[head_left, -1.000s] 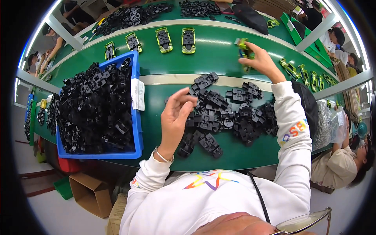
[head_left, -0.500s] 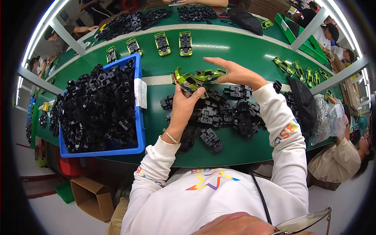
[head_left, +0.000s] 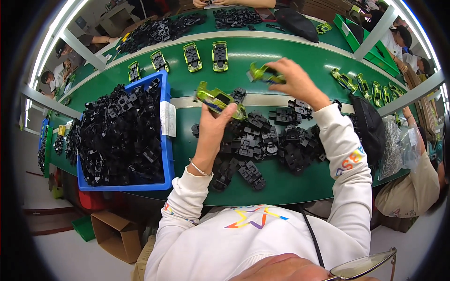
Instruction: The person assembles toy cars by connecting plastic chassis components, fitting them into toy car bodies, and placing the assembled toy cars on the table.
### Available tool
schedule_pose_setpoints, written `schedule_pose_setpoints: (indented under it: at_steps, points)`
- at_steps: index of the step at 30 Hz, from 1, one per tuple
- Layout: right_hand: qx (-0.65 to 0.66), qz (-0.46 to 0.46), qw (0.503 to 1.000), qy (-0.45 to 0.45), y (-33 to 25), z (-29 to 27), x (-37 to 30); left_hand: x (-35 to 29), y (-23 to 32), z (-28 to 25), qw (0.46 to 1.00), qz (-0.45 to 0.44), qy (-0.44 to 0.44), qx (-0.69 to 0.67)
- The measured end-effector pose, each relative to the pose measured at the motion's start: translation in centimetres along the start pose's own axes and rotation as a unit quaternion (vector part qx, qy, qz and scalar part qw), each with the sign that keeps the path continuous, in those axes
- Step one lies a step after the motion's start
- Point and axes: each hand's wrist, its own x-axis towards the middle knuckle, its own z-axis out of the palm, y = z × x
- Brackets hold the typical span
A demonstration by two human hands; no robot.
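My left hand (head_left: pixel 213 125) grips a glossy green toy car body (head_left: pixel 215 99), tilted, with the thumb along its near side. Farther off and to the right, my right hand (head_left: pixel 297 82) pinches a second green toy car body (head_left: pixel 263 73) above the green work surface. Its fingertips are partly hidden behind the hand. Below both hands lies a loose heap of black toy car chassis (head_left: pixel 251 143). One black chassis (head_left: pixel 239 95) lies just beyond the left hand's car body.
A blue bin (head_left: pixel 169 154) heaped with black plastic parts stands at left. Several green-rimmed cars (head_left: pixel 220 56) lie in a row on the far green belt, and more green bodies (head_left: pixel 344 80) at right. A black bag (head_left: pixel 367 122) and clear plastic bags (head_left: pixel 390 145) sit at right.
My hands have drawn apart. The right has moved away and rightward with its green car body; the left keeps hold of the other, slightly left of before.
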Motion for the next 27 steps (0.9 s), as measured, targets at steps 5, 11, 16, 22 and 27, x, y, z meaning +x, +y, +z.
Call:
schedule_pose_setpoints:
  at_steps: [5,11,16,22,27]
  points:
    - [-0.227,0.132,0.965,0.013,9.4,-0.3,-2.2,-1.3,2.7,-1.3,0.996,0.003,-0.009,-0.085]
    - [-0.279,0.233,0.928,-0.078,10.2,0.1,-3.4,-5.3,3.0,-3.7,0.993,-0.023,0.009,-0.113]
    - [-0.05,0.195,0.979,-0.046,-2.1,4.4,1.6,-6.4,2.3,-4.9,0.993,-0.029,0.023,-0.115]
    - [-0.093,0.147,0.975,-0.14,-10.4,9.9,5.1,-7.7,2.1,-5.5,0.988,-0.028,0.0,-0.153]
    - [-0.098,0.15,0.98,-0.088,-8.6,10.8,6.7,-8.6,1.8,-6.4,0.987,-0.025,0.002,-0.158]
